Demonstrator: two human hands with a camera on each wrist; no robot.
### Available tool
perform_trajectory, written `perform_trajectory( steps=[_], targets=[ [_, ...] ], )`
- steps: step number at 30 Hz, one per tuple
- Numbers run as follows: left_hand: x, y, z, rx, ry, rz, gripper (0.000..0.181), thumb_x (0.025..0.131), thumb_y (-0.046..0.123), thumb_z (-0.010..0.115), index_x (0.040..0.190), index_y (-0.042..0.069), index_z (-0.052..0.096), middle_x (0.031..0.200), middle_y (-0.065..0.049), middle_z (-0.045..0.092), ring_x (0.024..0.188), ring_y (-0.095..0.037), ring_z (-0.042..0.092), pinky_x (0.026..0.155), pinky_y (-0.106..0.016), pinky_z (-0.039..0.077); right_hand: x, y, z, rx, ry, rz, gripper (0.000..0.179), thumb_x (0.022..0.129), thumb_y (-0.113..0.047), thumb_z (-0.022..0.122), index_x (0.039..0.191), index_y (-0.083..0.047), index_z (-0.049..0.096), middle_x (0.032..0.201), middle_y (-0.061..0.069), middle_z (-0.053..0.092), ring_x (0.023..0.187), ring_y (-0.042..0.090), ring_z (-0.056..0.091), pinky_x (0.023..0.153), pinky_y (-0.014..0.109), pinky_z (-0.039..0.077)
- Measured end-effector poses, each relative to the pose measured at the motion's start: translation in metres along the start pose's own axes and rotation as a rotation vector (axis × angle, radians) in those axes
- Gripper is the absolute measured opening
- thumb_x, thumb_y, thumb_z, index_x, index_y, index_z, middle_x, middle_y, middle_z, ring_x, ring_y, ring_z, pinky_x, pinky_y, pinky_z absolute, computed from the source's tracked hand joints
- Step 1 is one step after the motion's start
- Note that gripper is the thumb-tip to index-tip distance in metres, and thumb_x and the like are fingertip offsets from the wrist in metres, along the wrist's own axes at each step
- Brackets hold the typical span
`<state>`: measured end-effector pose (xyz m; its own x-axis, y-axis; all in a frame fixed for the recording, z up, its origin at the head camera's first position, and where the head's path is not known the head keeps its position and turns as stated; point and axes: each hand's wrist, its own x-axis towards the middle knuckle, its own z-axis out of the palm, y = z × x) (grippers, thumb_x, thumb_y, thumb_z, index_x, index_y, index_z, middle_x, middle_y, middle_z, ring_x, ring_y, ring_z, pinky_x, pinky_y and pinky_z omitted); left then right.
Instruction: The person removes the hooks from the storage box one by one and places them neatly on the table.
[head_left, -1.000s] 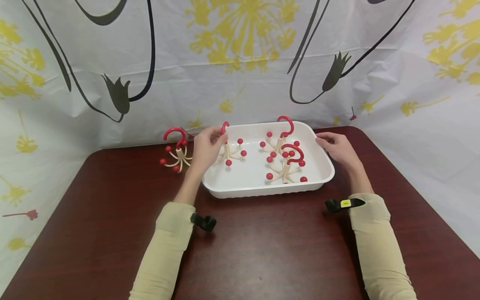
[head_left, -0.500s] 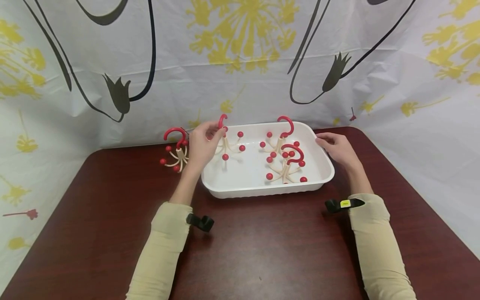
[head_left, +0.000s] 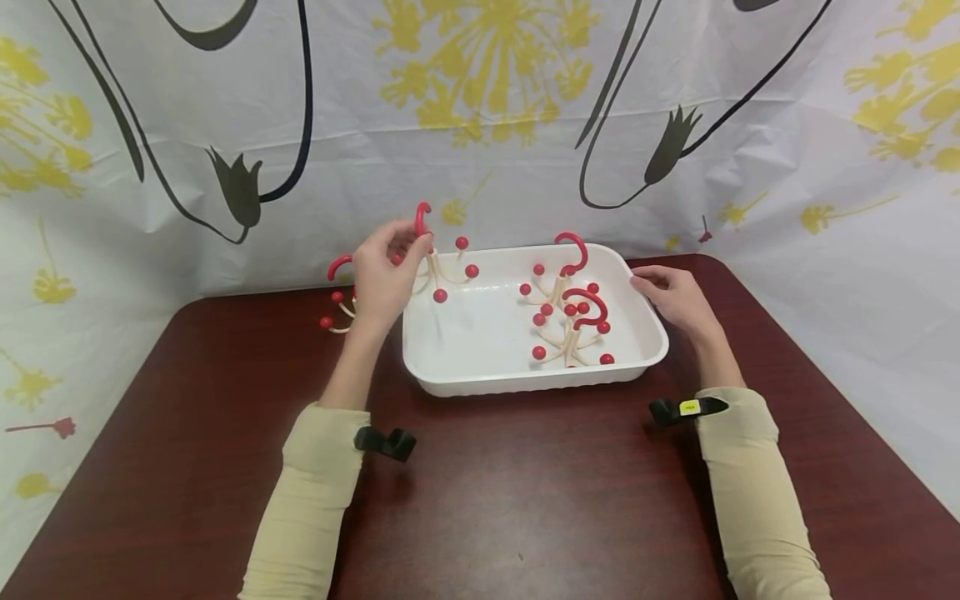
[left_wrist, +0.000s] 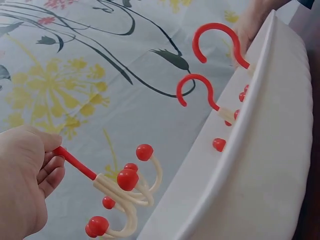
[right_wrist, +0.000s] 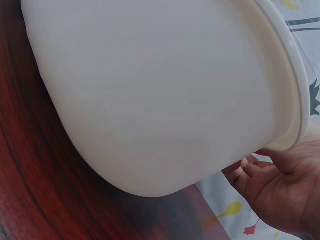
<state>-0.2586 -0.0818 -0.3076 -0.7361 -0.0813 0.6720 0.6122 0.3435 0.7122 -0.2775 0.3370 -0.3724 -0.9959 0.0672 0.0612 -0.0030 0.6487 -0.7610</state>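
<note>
My left hand (head_left: 384,273) pinches a multi-arm hook hanger (left_wrist: 117,187) by its red hook. Cream arms with red ball tips splay out beneath it, raised over the left end of the white tray (head_left: 480,385). Two similar hangers, a rear one (head_left: 573,248) and a front one (head_left: 572,340), stand in the tray's right half, hooks up. At the tray's right end, my right hand (head_left: 678,298) holds the rim, thumb by the edge; the right wrist view shows its fingers (right_wrist: 245,172) curled under the rim.
Left of the tray, another hanger (head_left: 341,265) stands on the dark red wooden table (head_left: 480,483), partly behind my left hand. A white sheet (head_left: 480,192) with yellow and grey flower prints hangs close behind the tray.
My left hand has lifted the hanger up out of the tray and moved it leftward, now partly covering the hanger on the table. The right hand and tray have stayed in place.
</note>
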Motion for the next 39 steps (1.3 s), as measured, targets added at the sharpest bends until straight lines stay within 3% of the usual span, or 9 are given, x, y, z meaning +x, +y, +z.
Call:
perform_trajectory(
  steps=[7,22,31,39],
  targets=[
    [0.001,0.007,-0.011,0.007,0.022,-0.01,0.024,0.093,0.012,0.075,0.111,-0.003,0.071,0.098,-0.014,0.072,0.084,-0.019,0.06,0.076,-0.024,0.048,0.0,-0.001,0.0,0.006,-0.002,0.009,0.052,0.103,-0.04,0.056,0.137,0.0,0.058,0.129,0.024,0.062,0.105,0.031,0.061,0.072,0.018,0.049],
    [0.012,0.021,-0.048,-0.059,0.113,0.099,0.021,0.093,0.007,0.073,0.108,-0.007,0.071,0.096,-0.017,0.072,0.08,-0.012,0.059,0.075,-0.022,0.046,-0.002,-0.002,0.0,0.006,-0.001,0.018,0.051,0.104,-0.038,0.056,0.137,0.0,0.058,0.13,0.024,0.062,0.106,0.032,0.062,0.073,0.019,0.05],
    [0.015,0.024,-0.069,-0.087,0.183,0.099,0.02,0.091,0.003,0.073,0.107,-0.01,0.07,0.094,-0.013,0.071,0.079,-0.014,0.06,0.075,-0.022,0.047,-0.002,-0.003,0.001,0.001,-0.004,0.013,0.05,0.104,-0.037,0.056,0.138,0.0,0.058,0.131,0.025,0.061,0.106,0.032,0.061,0.071,0.017,0.049],
    [0.015,0.025,-0.089,-0.009,0.217,0.108,0.024,0.092,0.004,0.073,0.111,-0.01,0.068,0.099,-0.01,0.07,0.083,-0.011,0.059,0.08,-0.022,0.049,-0.001,-0.001,0.001,0.001,-0.001,0.011,0.05,0.103,-0.037,0.057,0.137,0.0,0.058,0.13,0.025,0.062,0.106,0.032,0.062,0.071,0.017,0.049]
  ],
)
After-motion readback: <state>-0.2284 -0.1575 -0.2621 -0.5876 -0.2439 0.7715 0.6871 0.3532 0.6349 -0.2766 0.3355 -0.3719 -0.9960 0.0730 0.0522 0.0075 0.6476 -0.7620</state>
